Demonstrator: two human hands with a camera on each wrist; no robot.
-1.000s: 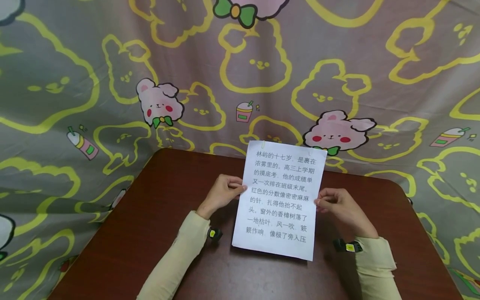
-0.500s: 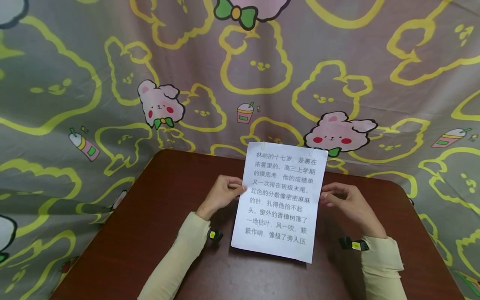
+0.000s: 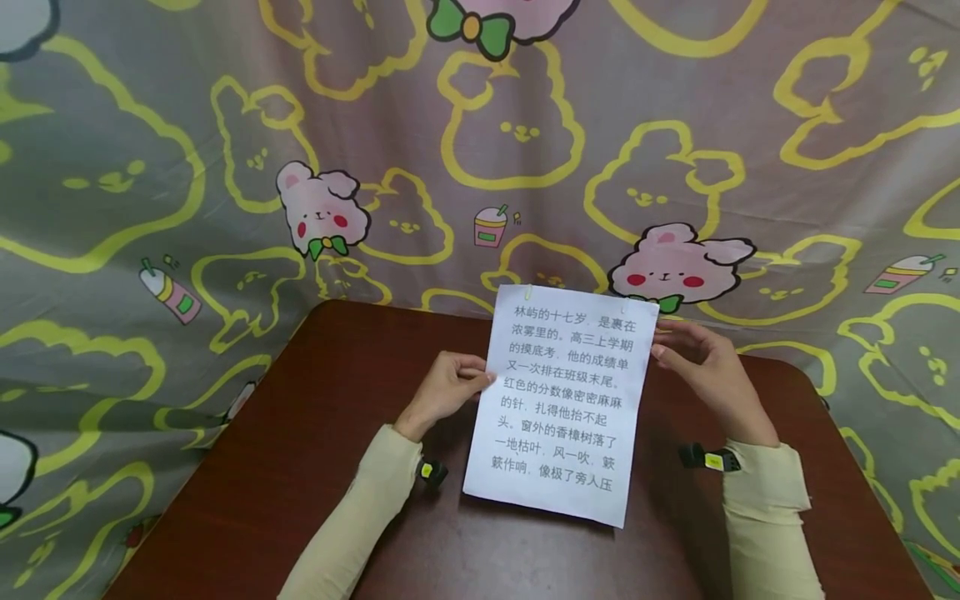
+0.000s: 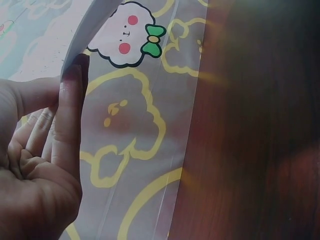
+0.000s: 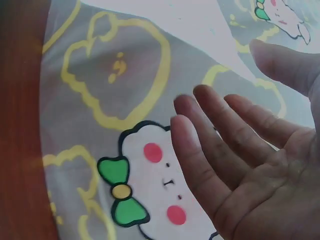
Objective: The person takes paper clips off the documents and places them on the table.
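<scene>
A white sheet of paper (image 3: 558,408) printed with Chinese characters stands tilted above the table in the head view. Two small clips show at its top edge, a yellowish one (image 3: 528,292) on the left and a paler one (image 3: 622,307) on the right. My left hand (image 3: 447,387) pinches the left edge between thumb and fingers; the left wrist view shows the paper (image 4: 92,32) between them. Beside the upper right edge is my right hand (image 3: 712,375). In the right wrist view its fingers (image 5: 235,125) are spread and hold nothing, apart from the paper (image 5: 195,30).
The dark brown wooden table (image 3: 247,467) lies beneath both hands. Behind it hangs a grey curtain (image 3: 390,125) with yellow outlines and pink rabbit faces. Each wrist wears a black strap-on device, on the left (image 3: 431,472) and on the right (image 3: 708,458).
My right hand has let go of the paper's right edge, drawn a little to the right, then risen toward the top right corner. The left hand and the paper have hardly moved.
</scene>
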